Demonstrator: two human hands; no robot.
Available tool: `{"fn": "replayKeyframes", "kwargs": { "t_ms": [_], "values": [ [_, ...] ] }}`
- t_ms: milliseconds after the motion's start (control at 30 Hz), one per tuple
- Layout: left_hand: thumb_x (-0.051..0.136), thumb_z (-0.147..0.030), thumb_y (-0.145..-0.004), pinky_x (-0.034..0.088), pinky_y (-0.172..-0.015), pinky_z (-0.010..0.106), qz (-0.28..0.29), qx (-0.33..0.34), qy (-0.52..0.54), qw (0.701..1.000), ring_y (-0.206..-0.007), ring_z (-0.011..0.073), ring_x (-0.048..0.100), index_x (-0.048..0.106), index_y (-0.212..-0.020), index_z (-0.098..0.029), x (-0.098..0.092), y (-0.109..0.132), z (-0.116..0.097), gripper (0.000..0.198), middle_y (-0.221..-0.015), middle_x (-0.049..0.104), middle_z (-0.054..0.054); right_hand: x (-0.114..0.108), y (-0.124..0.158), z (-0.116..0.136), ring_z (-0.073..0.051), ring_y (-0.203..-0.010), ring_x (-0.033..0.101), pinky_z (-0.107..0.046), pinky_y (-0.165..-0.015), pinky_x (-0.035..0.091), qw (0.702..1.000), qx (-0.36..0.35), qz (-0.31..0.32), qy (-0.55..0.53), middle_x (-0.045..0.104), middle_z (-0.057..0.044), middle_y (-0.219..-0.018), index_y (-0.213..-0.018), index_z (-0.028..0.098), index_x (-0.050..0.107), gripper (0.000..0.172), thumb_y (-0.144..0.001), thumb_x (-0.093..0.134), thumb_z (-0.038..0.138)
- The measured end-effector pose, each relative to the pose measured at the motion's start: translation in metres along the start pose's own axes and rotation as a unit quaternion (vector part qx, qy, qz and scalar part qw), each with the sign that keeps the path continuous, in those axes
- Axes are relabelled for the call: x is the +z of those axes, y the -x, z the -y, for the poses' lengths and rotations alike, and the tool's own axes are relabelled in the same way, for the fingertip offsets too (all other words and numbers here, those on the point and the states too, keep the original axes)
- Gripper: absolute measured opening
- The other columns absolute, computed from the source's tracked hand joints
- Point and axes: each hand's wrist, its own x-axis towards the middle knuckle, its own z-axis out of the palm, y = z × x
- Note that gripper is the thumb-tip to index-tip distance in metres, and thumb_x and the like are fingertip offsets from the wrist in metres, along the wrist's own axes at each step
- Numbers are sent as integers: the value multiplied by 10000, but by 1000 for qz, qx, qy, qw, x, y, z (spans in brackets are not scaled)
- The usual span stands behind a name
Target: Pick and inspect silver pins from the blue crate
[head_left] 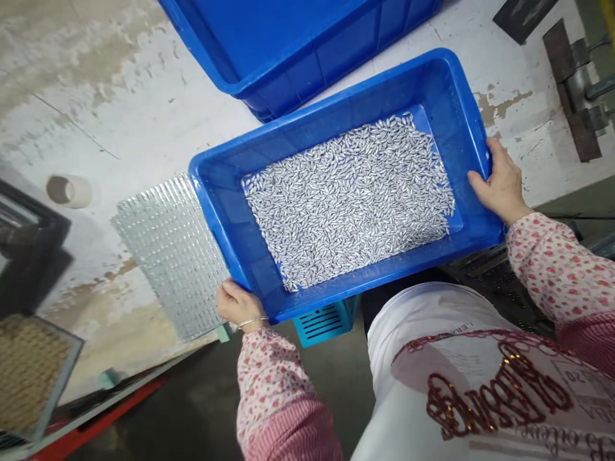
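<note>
I hold a blue plastic bin [225,211] by its two short ends, above the worn white table's front edge. A flat layer of small silvery oval pieces [350,198] covers most of its floor. My left hand [236,305] is closed round the bin's near-left corner, a thin bangle on the wrist. At the right end, my right hand [500,186] wraps its fingers over the rim. Both sleeves are pink with a flower print.
A larger blue crate [298,45] stands behind the bin. A shiny perforated metal tray [168,250] lies to the left, a tape roll [70,190] beyond it. A framed tray of tan pieces [29,371] sits bottom left. A teal slotted crate [324,320] shows below the bin.
</note>
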Motion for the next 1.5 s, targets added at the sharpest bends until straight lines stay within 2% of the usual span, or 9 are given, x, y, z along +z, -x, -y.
{"fn": "replayKeyframes", "kwargs": {
  "t_ms": [167, 433, 767, 933, 1000, 1100, 1200, 1300, 1500],
  "values": [
    [311, -328, -912, 389, -713, 351, -12, -6, 9, 1000, -810, 250, 574, 692, -1039, -84, 1, 0, 0, 470, -881, 665, 145, 4, -2, -2, -304, -1259, 505, -500, -1064, 441, 1000, -8, -12, -2, 482, -118, -1415, -1452, 176, 285, 694, -821, 535, 318],
    [298, -382, -898, 404, -755, 366, -12, -19, 19, 1000, -828, 254, 585, 693, -1019, -134, -1, 0, 1, 482, -903, 677, 140, 1, 2, 2, -269, -1264, 511, -512, -1064, 450, 999, 5, -15, -28, 462, 40, -1440, -1456, 426, 185, 655, -872, 475, 365],
    [326, -389, -884, 413, -753, 354, -13, -24, 23, 999, -802, 235, 581, 686, -974, -138, 1, -2, 1, 447, -877, 674, 129, 3, 2, 2, -325, -1256, 502, -566, -1049, 435, 999, 1, -14, -45, 398, 45, -1497, -1483, 377, 179, 645, -894, 441, 360],
    [348, -386, -884, 445, -814, 401, -11, -9, 32, 999, -876, 265, 606, 660, -990, -125, -2, -1, 1, 420, -929, 676, 153, 2, 4, 6, -319, -1268, 491, -546, -1038, 439, 999, 10, -18, -40, 417, 16, -1488, -1488, 351, 195, 634, -900, 434, 350],
    [386, -381, -882, 425, -920, 444, -31, 21, 34, 999, -1039, 295, 582, 621, -1086, -102, -7, 3, -4, 418, -1076, 650, 191, 2, 4, 8, -319, -1252, 505, -518, -1029, 447, 999, 17, -16, -28, 453, -45, -1461, -1482, 281, 248, 619, -899, 445, 357],
    [453, -362, -886, 310, -1087, 467, -33, 175, 46, 983, -1287, 296, 434, 528, -1239, -100, -7, 12, -23, 446, -1324, 524, 208, 1, 2, 10, -330, -1220, 531, -466, -1016, 453, 1000, 21, -10, -3, 500, -151, -1404, -1448, 137, 334, 630, -879, 487, 359],
    [440, -342, -913, 294, -1123, 438, 105, 340, 77, 931, -1359, 265, 364, 458, -1320, -108, 12, 20, -54, 469, -1428, 432, 204, 0, 0, 11, -325, -1207, 540, -427, -1015, 445, 1000, 26, -12, 12, 509, -187, -1384, -1428, 92, 354, 637, -865, 510, 346],
    [441, -415, -913, 262, -1138, 496, 213, 384, 62, 896, -1423, 304, 253, 355, -1402, -82, 47, 21, -88, 598, -1496, 335, 229, 0, -1, 12, -323, -1191, 553, -426, -998, 453, 999, 38, -11, 23, 521, -182, -1372, -1431, 131, 352, 635, -858, 528, 339],
    [426, -558, -886, 150, -1165, 539, 240, 422, 1, 874, -1462, 317, 130, 264, -1475, -82, 104, -1, -141, 774, -1568, 209, 191, 0, 1, 14, -345, -1082, 615, -449, -924, 491, 997, 55, -18, 40, 565, -186, -1315, -1422, 176, 374, 626, -851, 541, 372]
  ]
}}
